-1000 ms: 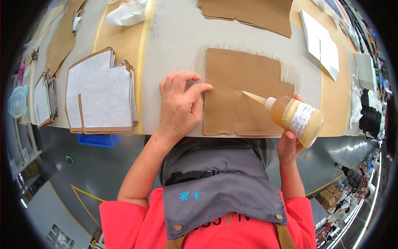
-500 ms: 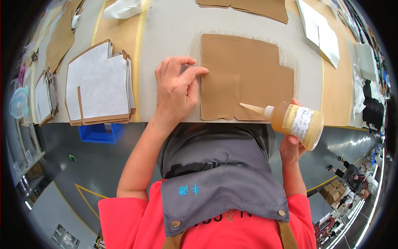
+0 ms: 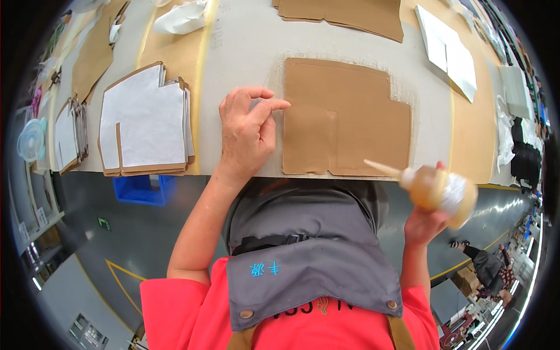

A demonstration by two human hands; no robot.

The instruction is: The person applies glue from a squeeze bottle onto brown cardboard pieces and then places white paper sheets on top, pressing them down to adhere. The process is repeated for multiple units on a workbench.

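Observation:
A brown flat panel [image 3: 356,128] lies on the worktable in front of me, notched at its far right corner. A slit runs into it from the near edge. My left hand [image 3: 248,125] is at the panel's left edge, one fingertip at the edge, with thumb and fingers apart and nothing held. My right hand [image 3: 424,224] grips a squeeze bottle [image 3: 433,189] of amber liquid, blurred by motion, past the table's near edge. Its long pointed nozzle is directed left, the tip over the panel's near right part. Whether the tip touches it, I cannot tell.
Left of me sits a stack of white-faced brown panels [image 3: 143,125]. More brown panels [image 3: 344,11] lie at the far edge, and white sheets [image 3: 446,52] at the far right. Below the table's left side is a blue bin [image 3: 140,191]. Another person [image 3: 493,271] is at the lower right.
My right hand has carried the bottle right and toward me, so the nozzle tip has left the slit area. My left hand stays at the panel's left edge.

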